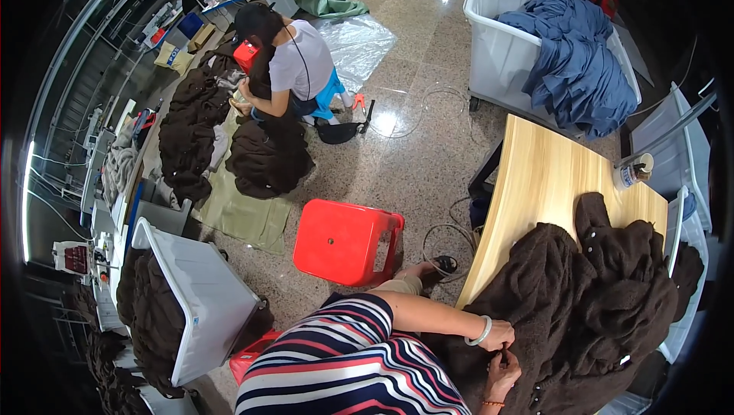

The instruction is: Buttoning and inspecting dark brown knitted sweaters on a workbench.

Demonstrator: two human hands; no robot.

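Observation:
A dark brown fuzzy garment (539, 285) is spread across the wooden table at the lower right, with small pale buttons showing on the brown cloth. My left hand (498, 333), with a pale bangle at the wrist, pinches a bit of the cloth near the table's close edge. Just below it, my right hand (502, 377), wearing a beaded bracelet, is closed on the same cloth. The fingertips of both hands almost meet. Whatever small part lies between them is too small to make out.
The wooden table (527, 178) carries a jar (633, 172) at its far right. A red stool (336, 241) stands left of it. White bins hold blue cloth (573, 56) and brown garments (149, 316). A co-worker (302, 63) sits among brown piles. Cables (447, 239) lie on the floor.

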